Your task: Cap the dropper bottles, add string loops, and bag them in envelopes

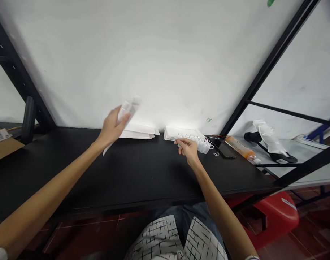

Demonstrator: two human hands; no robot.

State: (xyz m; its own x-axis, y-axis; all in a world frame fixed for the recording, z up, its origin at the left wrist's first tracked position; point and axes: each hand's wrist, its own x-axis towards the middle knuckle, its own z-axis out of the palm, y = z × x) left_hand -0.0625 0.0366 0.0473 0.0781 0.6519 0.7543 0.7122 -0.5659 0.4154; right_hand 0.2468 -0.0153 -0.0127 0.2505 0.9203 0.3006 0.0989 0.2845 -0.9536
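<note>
white packet lifted over the black table

white packet (127,110), blurred, is gripped in the left hand (112,126) above the black table (132,173). right hand (188,148) pinches small white bottles (203,144) beside a white tray stack (178,133).

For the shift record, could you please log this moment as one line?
left hand: holds white packet, raised | right hand: on row of small white pieces | surface: black table

A blurred white packet (126,112) is raised, tilted; small white clips (201,142) lie clustered on the table.
</note>
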